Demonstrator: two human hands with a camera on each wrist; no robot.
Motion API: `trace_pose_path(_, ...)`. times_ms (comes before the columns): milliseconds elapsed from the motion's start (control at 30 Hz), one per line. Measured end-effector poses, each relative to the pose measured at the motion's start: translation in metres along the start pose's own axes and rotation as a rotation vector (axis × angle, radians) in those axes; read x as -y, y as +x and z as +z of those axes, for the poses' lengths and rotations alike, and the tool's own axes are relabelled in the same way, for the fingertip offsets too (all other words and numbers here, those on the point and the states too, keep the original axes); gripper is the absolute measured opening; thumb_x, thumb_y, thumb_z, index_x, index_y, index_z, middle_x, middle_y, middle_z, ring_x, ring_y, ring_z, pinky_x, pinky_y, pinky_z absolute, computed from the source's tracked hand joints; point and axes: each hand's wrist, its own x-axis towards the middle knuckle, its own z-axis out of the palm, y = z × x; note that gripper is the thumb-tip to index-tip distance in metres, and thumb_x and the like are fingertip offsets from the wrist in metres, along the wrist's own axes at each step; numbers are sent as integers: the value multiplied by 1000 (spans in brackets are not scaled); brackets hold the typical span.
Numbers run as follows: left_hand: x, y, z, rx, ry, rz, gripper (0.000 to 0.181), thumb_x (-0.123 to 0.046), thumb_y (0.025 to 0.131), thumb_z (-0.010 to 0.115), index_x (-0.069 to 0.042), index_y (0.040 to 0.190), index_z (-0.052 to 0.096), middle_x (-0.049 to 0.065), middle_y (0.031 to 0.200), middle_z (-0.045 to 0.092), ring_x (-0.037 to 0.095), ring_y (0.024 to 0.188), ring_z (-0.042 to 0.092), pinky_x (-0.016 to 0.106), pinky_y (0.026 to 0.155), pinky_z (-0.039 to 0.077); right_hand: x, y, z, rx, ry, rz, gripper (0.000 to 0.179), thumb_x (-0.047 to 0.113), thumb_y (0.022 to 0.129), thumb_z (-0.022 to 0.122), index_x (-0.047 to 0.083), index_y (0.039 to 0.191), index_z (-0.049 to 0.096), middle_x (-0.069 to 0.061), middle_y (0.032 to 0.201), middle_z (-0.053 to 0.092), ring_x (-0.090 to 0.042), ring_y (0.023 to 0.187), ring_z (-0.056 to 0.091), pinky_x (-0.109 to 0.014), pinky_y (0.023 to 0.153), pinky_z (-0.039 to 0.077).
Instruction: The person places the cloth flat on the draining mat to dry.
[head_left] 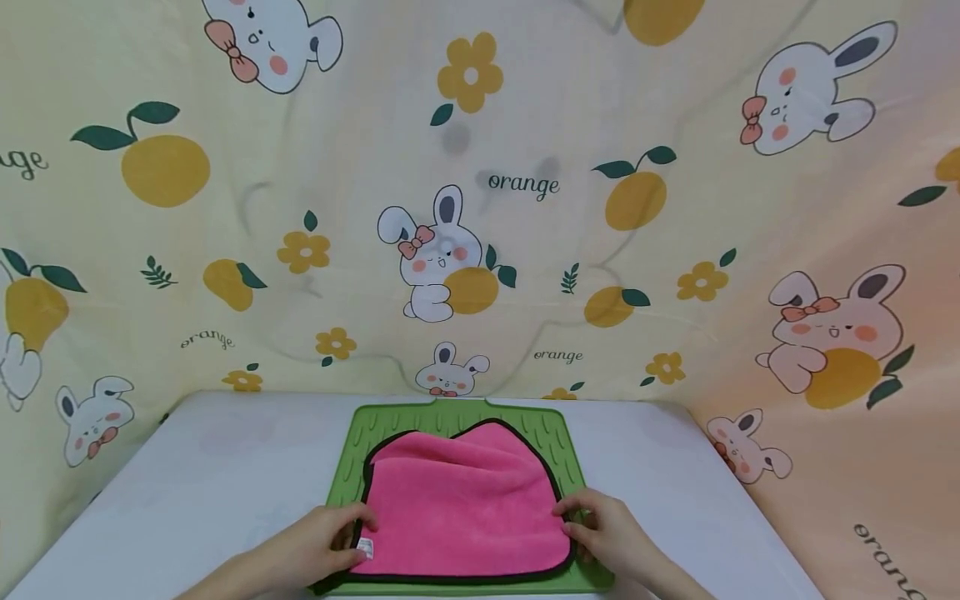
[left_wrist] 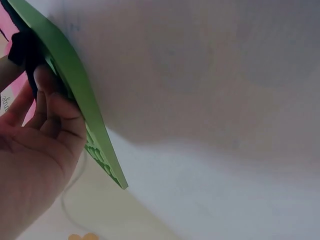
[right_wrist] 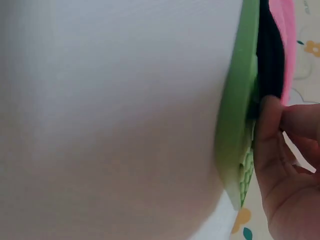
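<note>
A pink cloth (head_left: 465,517) with black edging lies on a green ridged mat (head_left: 349,471). Its far edge is wavy, with a soft fold across the upper part. My left hand (head_left: 318,540) pinches the cloth's left edge near the front corner, beside a small white label (head_left: 365,547). On the opposite side, my right hand (head_left: 609,533) holds the right edge between thumb and fingers. In the left wrist view, the fingers of the left hand (left_wrist: 45,135) grip the dark border. The right wrist view shows the right hand (right_wrist: 287,165) at the black border (right_wrist: 270,55), beside the mat's rim.
The mat rests on a white table (head_left: 225,467), near its front. Behind and at both sides hangs a cream curtain (head_left: 360,125) printed with rabbits, oranges and flowers. The mat's raised rim (left_wrist: 75,75) stands close to the left fingers.
</note>
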Motion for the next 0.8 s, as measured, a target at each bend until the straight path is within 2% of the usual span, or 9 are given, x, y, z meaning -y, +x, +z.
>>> trace_pose_path(133, -2, -1, 1, -6, -11, -44, 24, -21, 98, 74, -12, 119, 65, -12, 72, 54, 0, 64, 47, 22, 55, 44, -7, 0, 0, 7, -105, -91, 20, -4, 93, 73, 6, 110, 74, -6, 103, 65, -3, 55, 55, -26, 49, 52)
trace_pose_path(233, -4, -2, 2, -14, -25, -66, 23, -21, 97, 75, -14, 118, 66, -11, 72, 55, 0, 64, 47, 22, 56, 43, -9, 0, -1, 16, -142, -116, 19, -1, 92, 75, 7, 110, 75, -5, 103, 65, -2, 57, 52, -25, 52, 51)
trace_pose_path(300, -4, -2, 2, -7, 2, -53, 23, -21, 99, 73, -13, 119, 66, -13, 72, 53, -2, 64, 46, 21, 56, 43, -9, 0, -3, 28, -160, -123, 18, 2, 93, 75, 8, 109, 75, -4, 102, 65, -2, 59, 51, -24, 54, 49)
trace_pose_path(433, -6, -3, -2, -14, 4, -65, 22, -23, 101, 70, -13, 119, 67, -13, 72, 52, -1, 64, 45, 20, 56, 41, -5, 4, -8, 18, -204, -164, 12, 10, 93, 77, 11, 106, 77, 0, 98, 64, -1, 64, 50, -23, 57, 47)
trace_pose_path(533, -11, -2, -8, -61, 6, -75, 18, -21, 101, 70, -12, 116, 69, -10, 72, 53, 0, 64, 46, 21, 56, 41, 0, 10, -13, -20, -217, -192, 11, 12, 93, 78, 10, 104, 77, 1, 96, 64, -1, 66, 51, -22, 56, 47)
trace_pose_path(800, -17, 8, -31, -253, 152, -46, 13, -18, 100, 70, -9, 111, 68, -7, 80, 56, 2, 67, 50, 23, 56, 47, 10, 40, -22, -110, -223, -227, 8, 6, 94, 75, 5, 101, 77, -1, 94, 66, -4, 71, 63, -24, 56, 53)
